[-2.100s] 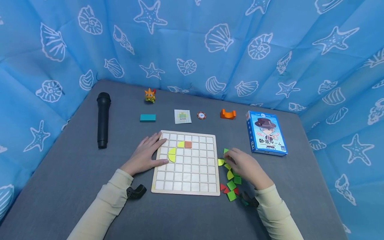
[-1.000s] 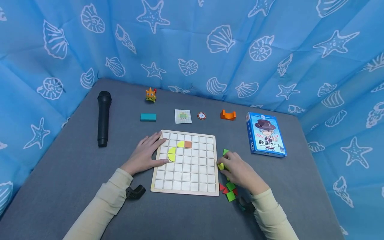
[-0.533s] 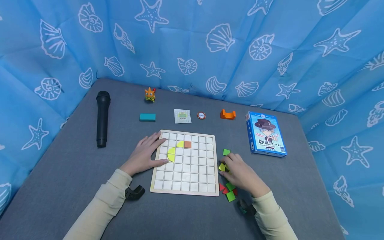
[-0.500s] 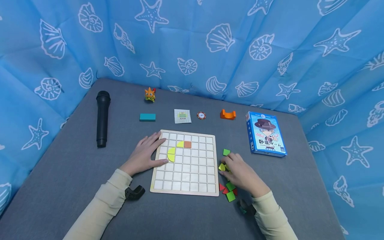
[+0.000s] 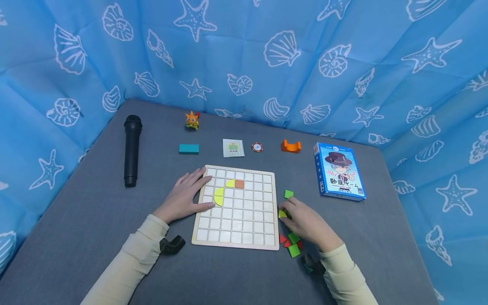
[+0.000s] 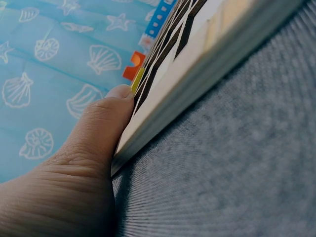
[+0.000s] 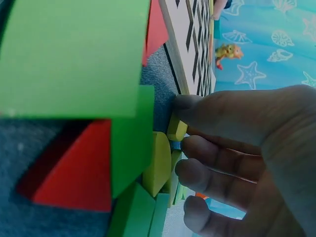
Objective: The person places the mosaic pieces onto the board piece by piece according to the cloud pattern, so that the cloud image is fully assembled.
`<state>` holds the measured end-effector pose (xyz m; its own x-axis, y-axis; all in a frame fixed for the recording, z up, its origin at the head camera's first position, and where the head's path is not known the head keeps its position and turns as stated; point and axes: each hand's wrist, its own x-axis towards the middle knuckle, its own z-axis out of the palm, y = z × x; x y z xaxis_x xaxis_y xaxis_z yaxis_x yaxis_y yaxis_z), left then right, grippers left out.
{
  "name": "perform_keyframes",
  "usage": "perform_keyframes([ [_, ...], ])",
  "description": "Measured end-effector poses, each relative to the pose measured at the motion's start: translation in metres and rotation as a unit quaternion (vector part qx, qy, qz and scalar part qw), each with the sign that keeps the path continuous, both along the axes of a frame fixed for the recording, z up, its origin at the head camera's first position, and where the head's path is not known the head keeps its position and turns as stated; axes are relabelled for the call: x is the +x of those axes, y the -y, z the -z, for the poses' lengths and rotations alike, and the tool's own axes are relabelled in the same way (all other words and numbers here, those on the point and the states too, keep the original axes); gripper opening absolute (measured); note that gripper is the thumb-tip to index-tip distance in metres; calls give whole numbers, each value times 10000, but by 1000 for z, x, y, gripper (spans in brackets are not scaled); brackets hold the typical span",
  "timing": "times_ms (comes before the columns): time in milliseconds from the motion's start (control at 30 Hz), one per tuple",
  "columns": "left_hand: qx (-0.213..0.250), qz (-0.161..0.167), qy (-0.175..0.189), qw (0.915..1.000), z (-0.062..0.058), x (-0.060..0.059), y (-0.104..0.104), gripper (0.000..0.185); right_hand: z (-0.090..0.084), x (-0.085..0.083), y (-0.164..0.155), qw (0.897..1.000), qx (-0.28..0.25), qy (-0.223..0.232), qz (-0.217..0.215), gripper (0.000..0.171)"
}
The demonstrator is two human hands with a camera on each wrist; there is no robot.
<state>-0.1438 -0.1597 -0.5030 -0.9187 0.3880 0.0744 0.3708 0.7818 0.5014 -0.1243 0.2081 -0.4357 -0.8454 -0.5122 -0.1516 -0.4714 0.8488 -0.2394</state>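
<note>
Right hand (image 5: 305, 222) is pinching a small yellow-green wooden piece (image 5: 282, 214) between thumb and fingertips, grip closed round it, the piece sitting just beside the right edge of the pale wooden grid board (image 5: 237, 207) on the grey surface (image 5: 95, 220). Left hand (image 5: 185, 197) is lying flat with fingers straight, grip holding nothing, thumb pressing the board's left edge near the yellow half-circle piece (image 5: 219, 197); a yellow quarter piece (image 5: 230, 183) and an orange square tile (image 5: 239, 184) are sitting in cells above it. Risks, as judged: the pinch looks shallow in the right wrist view, so the piece could be slipping out and dropping among the loose green and red pieces (image 5: 291, 243) under the palm; the wrist could be scattering that pile; a nudged board could be jolting the seated pieces. Against the frame half a second back: the yellow-green piece is sitting slightly lower and nearer the board edge; left hand and board are staying put.
</note>
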Motion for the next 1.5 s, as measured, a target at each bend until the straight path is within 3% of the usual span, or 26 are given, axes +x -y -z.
perform_keyframes([
  [467,-60,-44,11,10000,1,0,0,88,-7,-9,12,9997,-162,-169,-63,28],
  [833,-72,-25,-9,10000,1,0,-1,88,-8,-33,37,9982,-276,-403,-352,27],
  [1200,-39,-54,38,10000,-1,1,1,88,-4,-57,65,9974,-426,-311,-491,26],
  [1500,-48,-1,3,10000,0,1,1,88,0,-66,77,9981,-381,-170,-462,25],
])
